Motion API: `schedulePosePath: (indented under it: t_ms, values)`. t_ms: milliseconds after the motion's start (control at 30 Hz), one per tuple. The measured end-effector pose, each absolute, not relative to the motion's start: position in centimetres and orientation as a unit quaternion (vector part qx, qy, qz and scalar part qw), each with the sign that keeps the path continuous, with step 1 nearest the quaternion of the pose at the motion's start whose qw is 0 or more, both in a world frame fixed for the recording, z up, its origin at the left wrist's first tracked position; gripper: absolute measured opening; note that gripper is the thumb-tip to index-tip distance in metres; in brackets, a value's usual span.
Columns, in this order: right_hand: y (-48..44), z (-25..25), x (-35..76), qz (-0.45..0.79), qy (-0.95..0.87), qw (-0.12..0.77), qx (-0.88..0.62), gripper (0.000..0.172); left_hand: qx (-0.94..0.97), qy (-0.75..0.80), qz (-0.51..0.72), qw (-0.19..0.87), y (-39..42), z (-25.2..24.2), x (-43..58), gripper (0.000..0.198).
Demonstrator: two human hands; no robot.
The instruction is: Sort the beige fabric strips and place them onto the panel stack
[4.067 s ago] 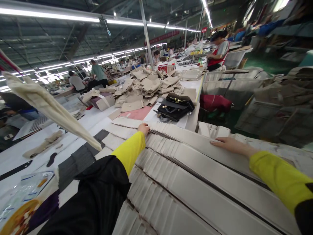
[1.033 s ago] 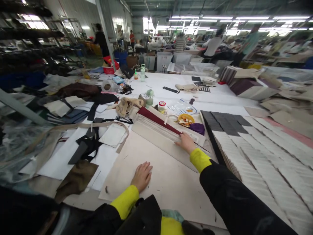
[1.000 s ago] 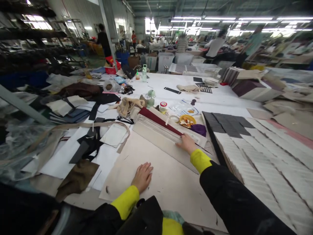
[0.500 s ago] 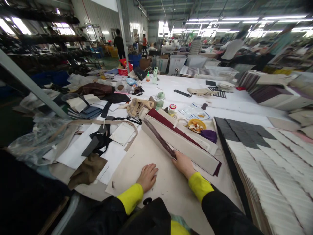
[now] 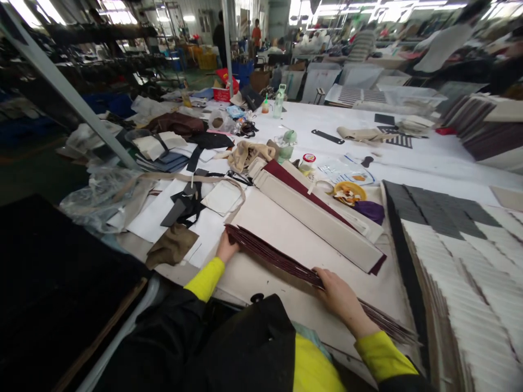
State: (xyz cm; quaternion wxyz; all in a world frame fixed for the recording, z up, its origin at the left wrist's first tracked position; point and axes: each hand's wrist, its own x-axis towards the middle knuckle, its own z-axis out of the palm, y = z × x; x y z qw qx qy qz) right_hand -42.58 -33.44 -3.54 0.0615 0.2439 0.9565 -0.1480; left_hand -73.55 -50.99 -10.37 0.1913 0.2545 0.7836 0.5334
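A fanned stack of long dark maroon strips [image 5: 281, 260] lies across a large beige board [image 5: 286, 239] at the table's near edge. My left hand [image 5: 226, 249] grips the stack's left end, fingers curled round it. My right hand [image 5: 341, 300] presses down on the stack near its middle, fingers closed over the strips. Just beyond lies a long beige panel [image 5: 322, 223] with a maroon piece under it.
Rows of overlapped white and grey strips [image 5: 461, 245] fill the right side. A yellow dish [image 5: 348, 192], a purple cloth [image 5: 370, 211], small jars, bottles, black straps and fabric scraps [image 5: 171, 247] clutter the left and middle. Other people work at far tables.
The maroon strips have come off the beige panel toward me. My left hand left the board and took the stack's left end; my right hand slid nearer along it.
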Motion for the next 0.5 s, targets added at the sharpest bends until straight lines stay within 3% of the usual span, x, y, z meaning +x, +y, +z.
schedulePosePath:
  t_ms: [200, 500]
  values:
    - [-33.6, -3.8, -42.4, -0.118, 0.961, 0.04, 0.245, 0.035, 0.266, 0.767, 0.524, 0.259, -51.2, -9.4, -78.9, 0.103]
    - [-34.2, -4.0, -42.6, -0.085, 0.957, 0.001, 0.276, 0.047, 0.445, 0.631, 0.494, 0.4, -47.8, -8.5, -77.7, 0.097]
